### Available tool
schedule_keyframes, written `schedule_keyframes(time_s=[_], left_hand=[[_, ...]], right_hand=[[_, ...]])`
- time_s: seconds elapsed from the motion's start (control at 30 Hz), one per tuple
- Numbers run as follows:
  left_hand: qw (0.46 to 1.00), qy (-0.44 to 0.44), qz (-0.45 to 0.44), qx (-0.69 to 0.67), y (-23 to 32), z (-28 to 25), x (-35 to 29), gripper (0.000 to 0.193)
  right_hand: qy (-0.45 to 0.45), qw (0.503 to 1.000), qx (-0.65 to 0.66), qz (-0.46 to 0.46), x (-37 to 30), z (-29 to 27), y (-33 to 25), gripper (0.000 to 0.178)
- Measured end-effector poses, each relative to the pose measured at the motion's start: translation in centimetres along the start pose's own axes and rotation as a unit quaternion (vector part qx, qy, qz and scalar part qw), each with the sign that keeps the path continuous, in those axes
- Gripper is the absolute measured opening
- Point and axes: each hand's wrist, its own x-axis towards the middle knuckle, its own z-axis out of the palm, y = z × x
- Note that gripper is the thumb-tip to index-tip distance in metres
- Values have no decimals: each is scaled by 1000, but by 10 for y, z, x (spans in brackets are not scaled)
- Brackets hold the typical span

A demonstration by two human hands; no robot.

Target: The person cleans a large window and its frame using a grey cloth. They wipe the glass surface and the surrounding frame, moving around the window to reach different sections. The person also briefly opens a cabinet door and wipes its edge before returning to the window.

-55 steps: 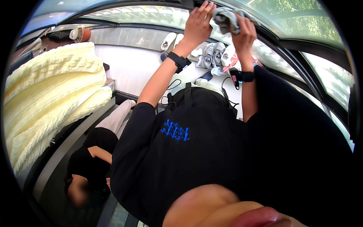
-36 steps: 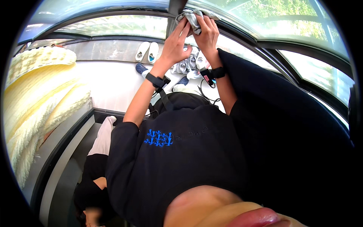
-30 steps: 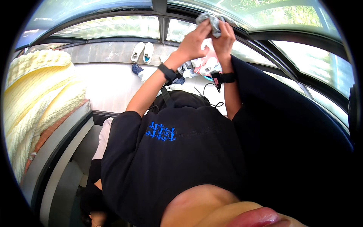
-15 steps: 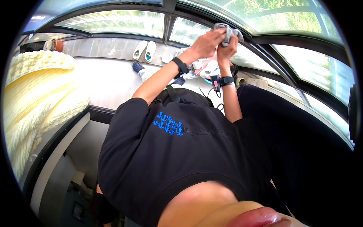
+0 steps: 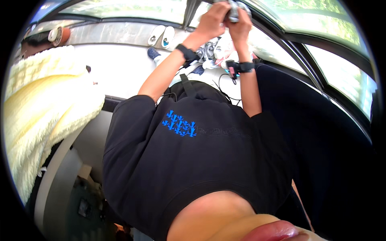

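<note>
At the top of the view, both my arms reach up in front of the window. My left hand (image 5: pixel 212 21) and my right hand (image 5: pixel 240 27) are closed side by side on a bunched grey cloth (image 5: pixel 234 13). Most of the cloth is hidden by my fingers, so I cannot tell what kind of item it is. Each wrist wears a black strap, and a small dark device with a cable hangs by the right one. Below my hands lies a heap of grey, white and pink pieces of fabric (image 5: pixel 207 50).
White slip-on shoes (image 5: pixel 168 37) stand by the grey wall ledge (image 5: pixel 108 33). A fluffy pale yellow blanket (image 5: pixel 48 104) hangs at left. Dark window frames (image 5: pixel 277 38) slant across the right, above dark fabric (image 5: pixel 309 120). A brown pot (image 5: pixel 62 35) sits far left. A dark blue slipper (image 5: pixel 153 53) shows below the shoes.
My hands and the grey cloth sit higher in the view, near its upper edge. The surroundings have shifted a little as my head moved. Both hands still grip the cloth.
</note>
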Motion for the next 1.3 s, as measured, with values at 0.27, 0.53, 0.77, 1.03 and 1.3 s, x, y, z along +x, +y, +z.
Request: schedule_keyframes(time_s=[0.27,0.53,0.77,1.03,1.3], left_hand=[[988,-119,101,-22,47,125,-13,37],[966,-253,-43,9,4,70,-66,39],[902,-87,-365,-211,-39,-99,-267,29],[907,46,-416,-55,-26,-134,-346,39],[736,363,-551,152,162,-137,-409,24]], right_hand=[[97,970,-152,164,-70,-86,77,52],[-19,940,105,325,-137,-25,57,47],[-658,713,73,232,-231,115,14,56],[-859,503,98,-29,-184,180,-92,49],[-908,328,143,219,-197,199,-44,47]])
